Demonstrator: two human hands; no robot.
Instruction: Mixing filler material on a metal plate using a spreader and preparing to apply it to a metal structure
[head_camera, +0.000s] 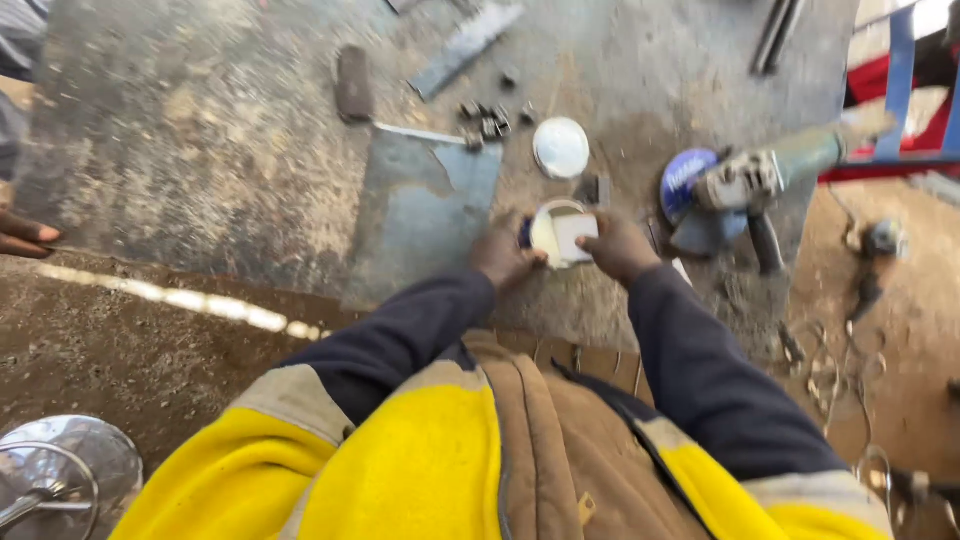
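1. Head view, looking straight down at a worn metal work surface, scuffed and dusty. Dirt floor on the near and right sides.
2. Left hand rests against the left rim of a small round open tin, fingers curled onto its side. Looks like a steadying grip; how tight, cannot tell, frame is blurred.
3. Right hand pinches a small pale flat piece, held over or partly in the tin's mouth. Whether it touches the contents: cannot tell.
4. Hands close together, one on each side of the tin, not touching each other.
5. Tin sits on the work surface, centre of frame, just far of the person's sleeves. Pale creamy fill inside.
6. Handling judgement: tin is likely light and stiff, thin-walled, easy to tip or slide on smooth metal; best held by the side wall from both sides, not the rim edge. The contents look soft, paste-like, maybe greasy, so fingers could slip.
7. Pale piece looks thin and light; a fingertip pinch on one edge suits it.
8. Round white lid lies flat, just far of the tin, apart from it.
9. Angle grinder with a blue disc lies to the right, near the right hand, not touching.
10. Cluster of small dark nuts far of the lid; long flat metal strip further off; dark oblong block far left of centre.
11. Another person's fingertips at the left edge, well apart.
12. Shiny round metal object near left corner.
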